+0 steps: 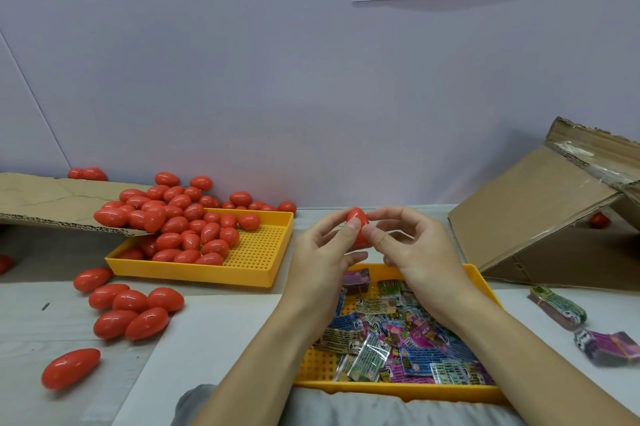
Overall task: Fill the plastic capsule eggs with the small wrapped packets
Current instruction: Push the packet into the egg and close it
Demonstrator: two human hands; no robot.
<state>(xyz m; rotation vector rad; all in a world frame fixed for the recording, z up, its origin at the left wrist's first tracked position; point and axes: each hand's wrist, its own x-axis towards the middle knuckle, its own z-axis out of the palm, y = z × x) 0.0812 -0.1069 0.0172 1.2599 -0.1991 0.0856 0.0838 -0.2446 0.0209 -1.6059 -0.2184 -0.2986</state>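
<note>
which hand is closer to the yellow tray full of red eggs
Left. The left hand sits just right of the egg tray, beside its right wall. The right hand is farther right, beyond the red egg both hands pinch between them.

One view only, from the person's head, looking forward and down across the table toward the wall. It sits close: both forearms rise from the bottom edge, and the left hand and right hand meet near the centre of the frame, holding a red egg between them. The wide lens bends the edges, so the cardboard flap at left and the box at right lean outward. The near tray lies just under the arms at the lower edge, partly cut off by them; the far tray lies beyond, left of centre. The wall fills the upper half. There is no second view to share the scene with.
</note>
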